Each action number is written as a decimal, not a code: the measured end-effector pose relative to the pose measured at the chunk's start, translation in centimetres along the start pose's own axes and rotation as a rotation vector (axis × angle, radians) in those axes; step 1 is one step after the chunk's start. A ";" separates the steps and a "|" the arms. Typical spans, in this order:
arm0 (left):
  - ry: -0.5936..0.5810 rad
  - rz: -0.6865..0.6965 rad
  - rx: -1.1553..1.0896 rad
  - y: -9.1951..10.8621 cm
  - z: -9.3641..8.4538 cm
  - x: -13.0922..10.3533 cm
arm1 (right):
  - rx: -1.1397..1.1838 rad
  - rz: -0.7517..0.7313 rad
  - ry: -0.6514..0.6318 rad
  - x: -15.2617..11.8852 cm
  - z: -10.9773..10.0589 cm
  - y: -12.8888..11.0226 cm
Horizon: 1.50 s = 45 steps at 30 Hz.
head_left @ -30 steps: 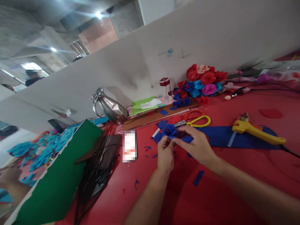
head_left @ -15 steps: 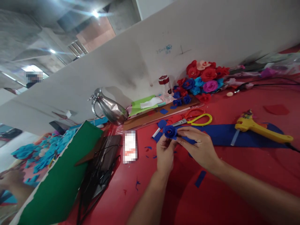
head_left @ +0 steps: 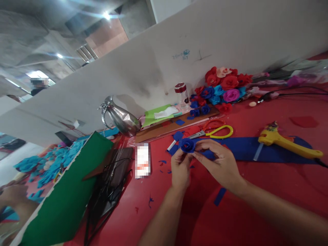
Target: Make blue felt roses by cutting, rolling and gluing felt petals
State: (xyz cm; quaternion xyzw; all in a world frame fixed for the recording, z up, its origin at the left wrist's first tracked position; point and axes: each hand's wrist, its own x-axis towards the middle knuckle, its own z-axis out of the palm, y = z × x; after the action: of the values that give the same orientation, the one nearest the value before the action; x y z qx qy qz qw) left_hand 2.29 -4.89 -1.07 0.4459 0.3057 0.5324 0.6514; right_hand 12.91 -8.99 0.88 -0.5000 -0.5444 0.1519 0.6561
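Observation:
A small blue paper rose (head_left: 187, 145) with a red centre is held up over the red table. My left hand (head_left: 180, 168) pinches its base from below, fingers closed. From the right, my right hand (head_left: 222, 164) has its thumb and fingertips closed on the rose's outer petal edge. Just behind the rose lie yellow-and-red-handled scissors (head_left: 219, 132) and a long strip of blue paper (head_left: 243, 149). A yellow glue gun (head_left: 284, 141) with a clear glue stick rests on that strip. Small blue scraps (head_left: 219, 196) are scattered near my hands.
Red, blue and pink paper flowers (head_left: 229, 83) are heaped against the white partition, beside a red-lidded glass bottle (head_left: 181, 96). Further left stand a steel jug (head_left: 120, 118), a phone (head_left: 142, 161) and a green board (head_left: 66, 191). A co-worker's arm (head_left: 17, 205) shows at far left.
The blue rose has turned slightly and opens more toward me. My right fingers have shifted a little along its edge; my left hand keeps its pinch.

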 end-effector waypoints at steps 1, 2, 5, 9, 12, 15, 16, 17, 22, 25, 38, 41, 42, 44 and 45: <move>-0.004 0.002 -0.006 0.0 -0.1 0.0 | 0.010 0.017 0.000 0.0 0.0 0.0; -0.004 0.005 -0.010 0.0 -0.1 0.0 | 0.020 0.031 -0.003 0.0 0.0 0.0; -0.004 0.003 -0.004 0.0 -0.1 0.0 | 0.049 0.063 -0.029 0.0 0.0 0.0; -0.020 -0.006 0.027 0.4 0.0 0.0 | 0.063 0.096 -0.064 0.1 0.0 0.0; -0.018 0.003 0.091 0.4 0.0 0.0 | 0.022 0.095 -0.038 0.2 0.0 -0.3; -0.012 0.047 0.207 0.1 -0.3 0.0 | -0.053 0.048 0.005 0.2 0.0 -0.6; -0.005 0.077 0.249 0.0 -0.5 -0.1 | -0.085 0.018 0.018 0.2 0.0 -0.7; 0.005 0.112 0.295 0.0 -0.6 -0.1 | -0.116 -0.021 0.032 0.2 -0.1 -0.8; 0.042 0.280 0.547 1.0 -0.5 -0.7 | -0.250 -0.255 0.034 -0.1 -0.2 -0.7; 0.052 0.355 0.628 1.9 -0.2 -0.9 | -0.285 -0.312 -0.002 -0.3 -0.3 -0.8; 0.097 0.529 0.748 1.2 -0.5 -0.8 | -0.057 -0.047 -0.035 0.1 -0.1 -0.6; 0.083 0.494 0.734 1.0 -0.6 -0.8 | -0.041 -0.039 -0.032 0.1 -0.1 -0.4; 0.078 0.488 0.733 0.9 -0.7 -0.8 | -0.042 -0.040 -0.025 0.0 -0.1 -0.4; 0.076 0.488 0.739 0.9 -0.7 -0.8 | -0.042 -0.029 -0.013 0.0 -0.1 -0.5; 0.077 0.489 0.745 0.9 -0.7 -0.8 | -0.039 -0.009 -0.010 -0.1 -0.1 -0.5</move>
State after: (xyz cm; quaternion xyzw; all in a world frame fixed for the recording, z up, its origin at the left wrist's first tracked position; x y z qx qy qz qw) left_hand 1.09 -5.49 -0.62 0.6894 0.3860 0.5404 0.2893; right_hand 12.79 -9.33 1.28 -0.5094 -0.5528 0.1407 0.6443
